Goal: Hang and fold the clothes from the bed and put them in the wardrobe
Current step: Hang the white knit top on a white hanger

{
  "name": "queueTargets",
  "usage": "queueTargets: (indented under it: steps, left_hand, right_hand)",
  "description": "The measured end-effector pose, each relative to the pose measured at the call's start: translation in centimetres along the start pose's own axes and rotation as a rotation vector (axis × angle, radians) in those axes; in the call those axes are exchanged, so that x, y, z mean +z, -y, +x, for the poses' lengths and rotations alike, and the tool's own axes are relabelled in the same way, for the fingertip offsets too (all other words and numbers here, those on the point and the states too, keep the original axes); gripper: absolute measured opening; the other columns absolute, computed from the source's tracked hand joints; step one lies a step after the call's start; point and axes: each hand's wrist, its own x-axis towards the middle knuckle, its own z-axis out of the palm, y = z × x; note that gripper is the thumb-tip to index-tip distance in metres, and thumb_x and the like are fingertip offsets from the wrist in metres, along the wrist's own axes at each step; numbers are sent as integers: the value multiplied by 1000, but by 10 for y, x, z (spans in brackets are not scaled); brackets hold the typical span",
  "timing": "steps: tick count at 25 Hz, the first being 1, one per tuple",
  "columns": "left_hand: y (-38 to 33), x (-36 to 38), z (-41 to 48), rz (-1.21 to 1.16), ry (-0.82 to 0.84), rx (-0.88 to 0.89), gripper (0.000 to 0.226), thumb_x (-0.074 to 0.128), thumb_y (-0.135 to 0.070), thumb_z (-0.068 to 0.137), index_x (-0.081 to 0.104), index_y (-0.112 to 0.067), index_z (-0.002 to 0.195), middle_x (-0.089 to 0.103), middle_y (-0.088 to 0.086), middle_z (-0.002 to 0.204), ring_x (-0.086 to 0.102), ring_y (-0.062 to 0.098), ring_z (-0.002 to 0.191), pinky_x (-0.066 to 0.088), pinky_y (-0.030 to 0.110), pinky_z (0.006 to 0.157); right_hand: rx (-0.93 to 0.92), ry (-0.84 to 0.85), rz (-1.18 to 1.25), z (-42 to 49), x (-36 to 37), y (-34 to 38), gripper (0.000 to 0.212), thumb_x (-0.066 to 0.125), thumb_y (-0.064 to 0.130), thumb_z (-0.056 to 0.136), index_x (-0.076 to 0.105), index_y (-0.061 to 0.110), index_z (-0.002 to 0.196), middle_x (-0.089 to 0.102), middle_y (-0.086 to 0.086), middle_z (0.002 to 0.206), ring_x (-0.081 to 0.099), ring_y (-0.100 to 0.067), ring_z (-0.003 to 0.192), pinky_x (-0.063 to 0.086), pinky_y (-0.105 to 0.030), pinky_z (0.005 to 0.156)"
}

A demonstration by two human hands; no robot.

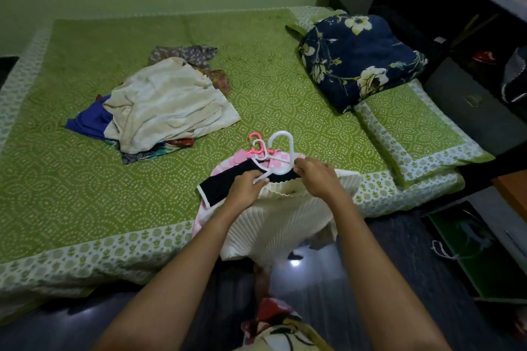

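Both forearms reach over the near edge of the bed (85,251). The left grip (245,188) and right grip (316,177) each pinch the white hanger (279,164), likely feeding it into the cream pleated top (281,222) draped there. The clothes pile (168,105) waits mid-bed.
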Motion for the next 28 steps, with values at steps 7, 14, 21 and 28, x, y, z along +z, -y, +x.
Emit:
queueTargets:
  steps: [7,14,21,28]
  left_hand:
    - [29,6,154,-6,-43,-199,25,52,-14,94,63,-4,114,66,17,110,59,31,104,41,32,83]
    - [47,10,221,-363,-226,-520,31,48,-19,96,55,-7,124,58,12,127,53,24,115,39,28,90]
    - [48,-16,207,-968,-193,-758,51,32,-43,100,40,-12,139,44,5,142,41,21,130,27,31,103]
    - [67,-96,159,-1103,-387,-678,54,31,-45,98,39,-12,140,43,11,143,40,25,131,28,35,107]
  right_hand:
    - [23,165,106,160,35,-27,20,37,11,96,54,9,107,57,-12,113,50,-31,109,38,-41,85]
    - [256,300,687,247,93,-10,42,47,22,98,45,1,134,54,-19,128,50,-32,119,37,-33,93]
    - [589,581,1250,245,91,38,51,29,50,98,38,20,139,45,2,127,43,-18,123,34,-34,104]
    - [447,565,1338,242,63,139,66,24,56,96,24,14,148,32,-12,150,35,-25,135,30,-38,107]
